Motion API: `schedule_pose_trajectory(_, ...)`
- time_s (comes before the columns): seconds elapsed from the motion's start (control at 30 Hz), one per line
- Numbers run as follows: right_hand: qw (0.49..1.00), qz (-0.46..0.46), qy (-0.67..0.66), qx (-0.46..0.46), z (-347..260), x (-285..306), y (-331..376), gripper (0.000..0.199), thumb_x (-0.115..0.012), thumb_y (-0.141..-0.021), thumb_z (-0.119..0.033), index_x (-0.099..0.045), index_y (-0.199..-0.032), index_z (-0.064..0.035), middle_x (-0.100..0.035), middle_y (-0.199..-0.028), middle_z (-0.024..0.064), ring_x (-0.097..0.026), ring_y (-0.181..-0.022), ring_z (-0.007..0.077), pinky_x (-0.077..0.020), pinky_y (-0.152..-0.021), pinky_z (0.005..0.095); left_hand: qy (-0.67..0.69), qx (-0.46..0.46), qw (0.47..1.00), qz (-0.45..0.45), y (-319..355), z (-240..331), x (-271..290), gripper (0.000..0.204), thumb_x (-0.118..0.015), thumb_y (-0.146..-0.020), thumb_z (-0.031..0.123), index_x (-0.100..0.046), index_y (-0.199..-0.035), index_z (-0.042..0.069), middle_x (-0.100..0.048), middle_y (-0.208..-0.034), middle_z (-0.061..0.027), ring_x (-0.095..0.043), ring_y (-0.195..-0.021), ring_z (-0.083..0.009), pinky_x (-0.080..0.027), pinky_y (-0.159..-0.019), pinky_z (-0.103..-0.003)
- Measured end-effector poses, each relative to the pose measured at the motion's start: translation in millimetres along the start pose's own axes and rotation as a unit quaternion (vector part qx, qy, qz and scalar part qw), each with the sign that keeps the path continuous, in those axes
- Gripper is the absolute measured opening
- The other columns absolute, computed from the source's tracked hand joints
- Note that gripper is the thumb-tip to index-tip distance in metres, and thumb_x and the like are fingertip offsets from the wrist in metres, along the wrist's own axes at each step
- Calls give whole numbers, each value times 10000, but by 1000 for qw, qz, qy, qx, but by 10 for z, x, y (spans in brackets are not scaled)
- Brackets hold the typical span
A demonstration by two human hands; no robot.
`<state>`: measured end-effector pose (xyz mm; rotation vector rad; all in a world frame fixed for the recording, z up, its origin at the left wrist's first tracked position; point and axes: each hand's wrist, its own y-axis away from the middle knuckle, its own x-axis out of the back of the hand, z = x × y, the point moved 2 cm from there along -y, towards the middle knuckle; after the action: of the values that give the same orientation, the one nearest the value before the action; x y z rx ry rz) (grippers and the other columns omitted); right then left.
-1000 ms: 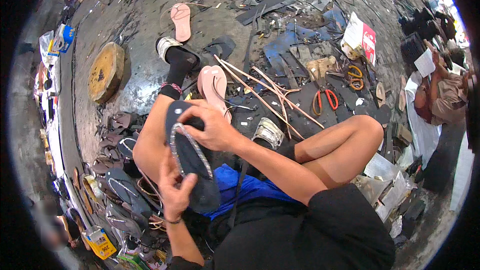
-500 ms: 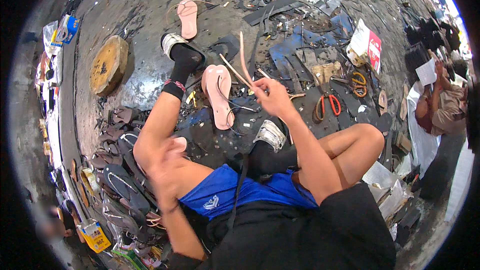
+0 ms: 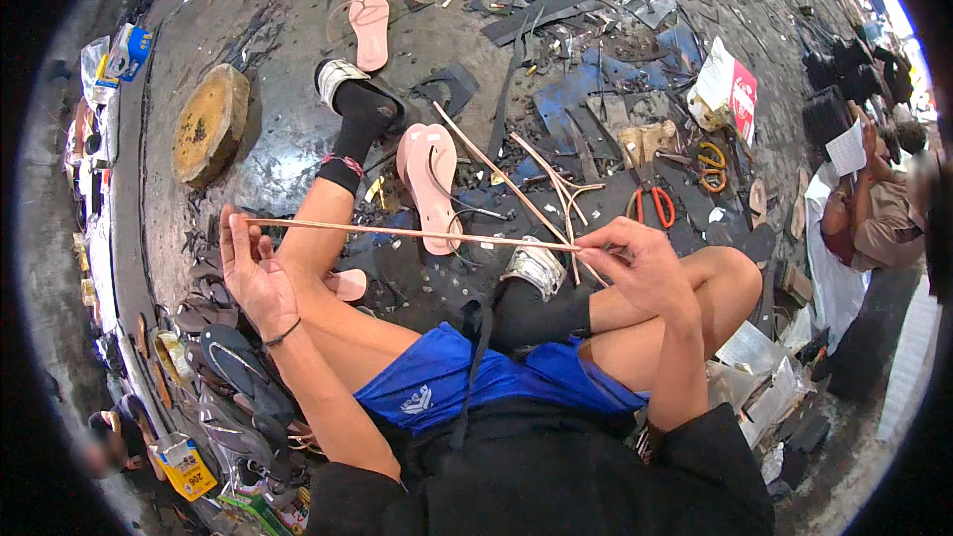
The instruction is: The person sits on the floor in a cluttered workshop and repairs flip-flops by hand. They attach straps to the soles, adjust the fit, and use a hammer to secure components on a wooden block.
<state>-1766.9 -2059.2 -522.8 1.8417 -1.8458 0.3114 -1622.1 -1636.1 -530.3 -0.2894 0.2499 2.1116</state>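
Observation:
A thin pinkish-tan strap [image 3: 397, 231] stretches nearly straight across my lap. My left hand [image 3: 263, 290] grips its left end near the fingertips, the palm partly turned up. At the other end, my right hand [image 3: 643, 263] pinches the strap between thumb and fingers. A second thin strip [image 3: 486, 161] slants from far left down toward the right fingertips; whether it joins the held strap I cannot tell. Beyond the strap lie pink sandal soles [image 3: 425, 174], one overlapping another, with a dark thong strap. More loose tan straps [image 3: 554, 177] lie beyond my right hand.
Red-handled scissors [image 3: 652, 206] and orange-handled scissors [image 3: 712, 167] lie to the right. A pink sandal [image 3: 370, 32] is farther off, near a round wooden block [image 3: 210, 126]. Dark sandals [image 3: 243, 367] are piled at left. Another person [image 3: 874, 208] sits at far right.
My left hand has risen from beside my left knee and now holds the strap's end. My right hand has moved right and nearer. The strap now runs across between both hands.

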Motion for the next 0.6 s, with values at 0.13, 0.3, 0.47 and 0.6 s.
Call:
schedule_pose_trajectory(0.13, 981, 55, -154, -106, 239, 209, 29, 209, -754, -881, -31, -708, -1082, 7, -673, -863, 36, -637, -790, 81, -528, -686, 224, 29, 28, 999, 27, -9, -111, 164, 286, -687, -972, 157, -664, -1244, 71, -707, -1019, -3, -633, -841, -65, -483, -680, -179)
schedule_pose_trajectory(0.3, 967, 36, -208, -145, 193, 538, 149, 312, -780, -831, -5, -631, -1104, -11, -674, -881, 29, -634, -783, 74, -514, -675, 203, 55, 65, 996, -14, 86, -263, 214, 295, -679, -973, 144, -649, -1245, 35, -701, -1019, -32, -660, -922, -109, -523, -751, -202)
schedule_pose_trajectory(0.47, 932, 108, -345, -27, 361, 664, 226, 341, -714, -906, -82, -586, -1216, -21, -662, -967, 45, -652, -857, 98, -533, -732, 237, 59, 83, 995, -18, 155, -295, 184, 287, -659, -985, 135, -639, -1244, 16, -692, -1013, -38, -664, -894, -109, -553, -768, -223)
schedule_pose_trajectory(0.6, 726, 211, -654, 11, 342, 341, 28, 411, -636, -976, -163, -507, -1347, -40, -655, -1050, 46, -641, -831, 98, -529, -709, 236, -36, 147, 986, -65, 484, -310, 13, 278, -655, -989, 134, -642, -1246, 30, -694, -987, -44, -665, -843, -93, -562, -727, -234)
